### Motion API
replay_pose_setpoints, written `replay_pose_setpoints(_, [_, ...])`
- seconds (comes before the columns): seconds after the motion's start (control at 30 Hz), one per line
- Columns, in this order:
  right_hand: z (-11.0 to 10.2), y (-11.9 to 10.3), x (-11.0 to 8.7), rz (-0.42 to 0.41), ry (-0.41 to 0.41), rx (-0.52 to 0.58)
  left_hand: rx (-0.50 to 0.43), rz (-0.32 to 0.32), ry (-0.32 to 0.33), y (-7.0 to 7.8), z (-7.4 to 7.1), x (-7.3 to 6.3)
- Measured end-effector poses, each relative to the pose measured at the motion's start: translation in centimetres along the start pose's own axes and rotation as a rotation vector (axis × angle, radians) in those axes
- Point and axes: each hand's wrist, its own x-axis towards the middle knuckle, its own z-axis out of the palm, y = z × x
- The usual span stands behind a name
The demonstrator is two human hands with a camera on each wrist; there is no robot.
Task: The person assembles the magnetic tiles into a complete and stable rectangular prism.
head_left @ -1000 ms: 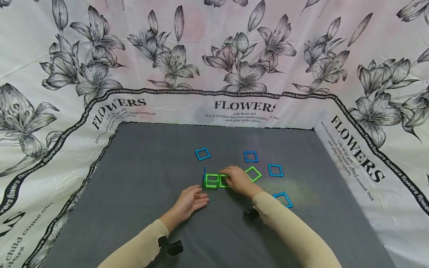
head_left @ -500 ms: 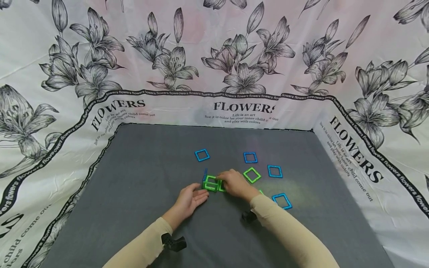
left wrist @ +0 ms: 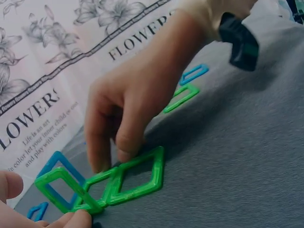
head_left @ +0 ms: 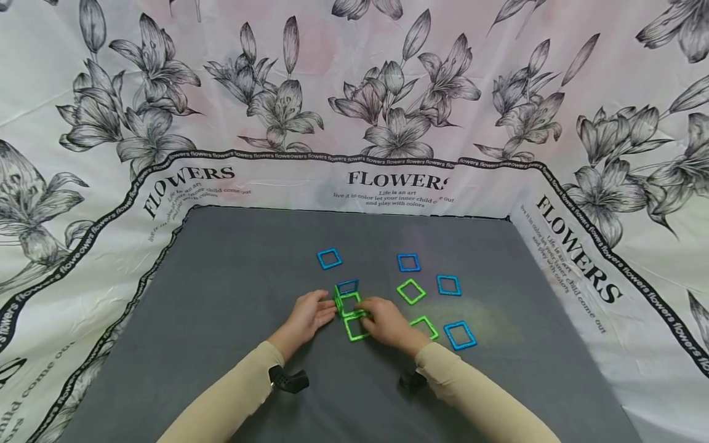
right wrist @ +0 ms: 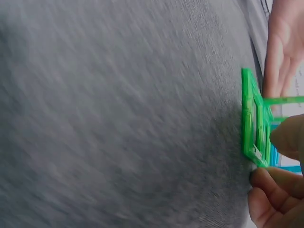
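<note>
Open-frame magnetic tiles form a joined piece between the hands. It has a green tile standing upright on the left, a blue tile upright at the back, and flat green tiles, the front one lying nearest the body. My right hand pinches the flat green part with thumb and fingers near the seam, as the left wrist view also shows. Beside the upright green tile, my left hand lies with extended, relaxed fingers, fingertips right at its base.
Two loose green tiles lie right of the joined piece, one partly behind the right wrist. Several loose blue tiles are spread behind and to the right. Flower-printed cloth borders the grey surface.
The joined piece has turned clockwise seen from above: its upright green side went from front to left, the blue one from left to back. My right hand moved nearer the body with it.
</note>
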Motion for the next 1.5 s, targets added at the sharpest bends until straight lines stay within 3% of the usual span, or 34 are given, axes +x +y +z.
replay_pose_setpoints(0.37, [0.8, -0.3, -1.2, 0.112, 0.064, -0.007, 0.226, 0.083, 0.037, 0.1, 1.5, 1.5])
replay_pose_setpoints(0.7, [0.9, -0.2, -1.3, 0.134, 0.091, 0.008, 0.431, 0.172, 0.088, -0.5, 1.8, 1.6])
replay_pose_setpoints(0.97, [0.9, -0.1, -1.4, 0.134, 0.075, 0.001, 0.505, 0.222, 0.085, -1.1, 1.7, 1.8])
replay_pose_setpoints(1.5, [0.6, 0.4, -1.3, 0.069, 0.056, -0.011, 0.564, 0.250, 0.104, -1.3, 1.6, 1.7])
